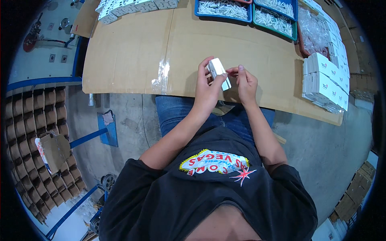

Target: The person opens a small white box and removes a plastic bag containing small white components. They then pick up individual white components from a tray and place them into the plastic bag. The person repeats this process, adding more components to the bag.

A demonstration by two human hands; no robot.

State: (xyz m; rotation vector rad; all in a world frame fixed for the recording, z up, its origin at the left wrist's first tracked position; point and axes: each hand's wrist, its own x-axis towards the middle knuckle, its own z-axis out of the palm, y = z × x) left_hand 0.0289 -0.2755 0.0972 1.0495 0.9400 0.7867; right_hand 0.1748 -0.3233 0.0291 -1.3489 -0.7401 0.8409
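My left hand is closed around a small white box, with the thumb across its near face and the fingers behind its left side. The box is held tilted, just above the front part of a cardboard-covered table. To the right of it is my right hand, its fingers bent and apart, the tips close to the box's right edge. Whether those fingertips touch the box I cannot tell. No object shows in my right hand.
Stacks of white boxes stand at the table's right edge, more white boxes at the far left. Blue and green trays at the back hold many small white pieces. Clear plastic bags lie beside them. A divided cardboard rack stands left.
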